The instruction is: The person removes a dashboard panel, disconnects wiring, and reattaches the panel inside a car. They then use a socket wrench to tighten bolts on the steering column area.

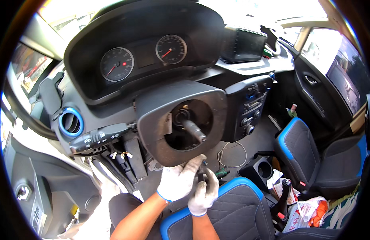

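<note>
In front of me is the black steering column cover point(155, 114), its round opening showing a bare grey steering shaft point(194, 131). Both my hands wear white gloves just below the cover's lower edge. My left hand point(177, 181) is closed, its fingertips pressed together close under that edge. Beside and slightly lower, my right hand point(204, 195) has its fingers curled round a small dark piece point(201, 173) between the hands; its kind is hard to see. A green-handled tool point(222, 173) lies just right of my hands.
A black stalk switch point(101, 137) sticks out left of the cover, with loose wire connectors point(121, 155) beneath. Behind rises the instrument cluster point(143, 60). A pale cable point(233, 165) loops on the floor. Blue-edged seats point(233, 212), a cup holder point(265, 171) and plastic bags point(301, 216) lie right.
</note>
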A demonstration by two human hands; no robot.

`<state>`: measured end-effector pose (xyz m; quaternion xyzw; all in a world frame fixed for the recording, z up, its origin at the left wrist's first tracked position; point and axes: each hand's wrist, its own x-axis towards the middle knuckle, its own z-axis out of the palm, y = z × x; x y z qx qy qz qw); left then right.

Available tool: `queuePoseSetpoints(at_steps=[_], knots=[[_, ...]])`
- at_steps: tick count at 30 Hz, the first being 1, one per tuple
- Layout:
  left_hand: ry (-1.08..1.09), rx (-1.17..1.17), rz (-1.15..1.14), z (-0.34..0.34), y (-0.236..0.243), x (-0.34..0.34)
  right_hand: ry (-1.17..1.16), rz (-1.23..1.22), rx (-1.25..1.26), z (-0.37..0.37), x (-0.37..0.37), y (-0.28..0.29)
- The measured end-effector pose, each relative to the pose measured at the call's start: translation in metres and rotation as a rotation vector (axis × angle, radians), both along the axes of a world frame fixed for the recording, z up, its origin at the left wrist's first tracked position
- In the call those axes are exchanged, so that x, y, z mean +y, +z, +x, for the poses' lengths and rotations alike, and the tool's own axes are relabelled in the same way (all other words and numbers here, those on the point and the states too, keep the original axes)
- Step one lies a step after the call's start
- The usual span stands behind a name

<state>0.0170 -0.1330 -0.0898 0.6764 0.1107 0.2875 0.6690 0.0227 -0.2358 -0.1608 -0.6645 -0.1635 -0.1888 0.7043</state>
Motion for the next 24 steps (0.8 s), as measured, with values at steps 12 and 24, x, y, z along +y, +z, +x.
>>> queuePoseSetpoints(at_steps=[12,24], knots=[[-0.028,0.052,-0.042,-0.006,0.020,0.003,-0.025,-0.025,-0.001,0.002,0.006,-0.019],[-0.067,0.008,-0.099,-0.001,0.012,0.006,0.695,0.776,0.842,0.010,-0.015,-0.017]])
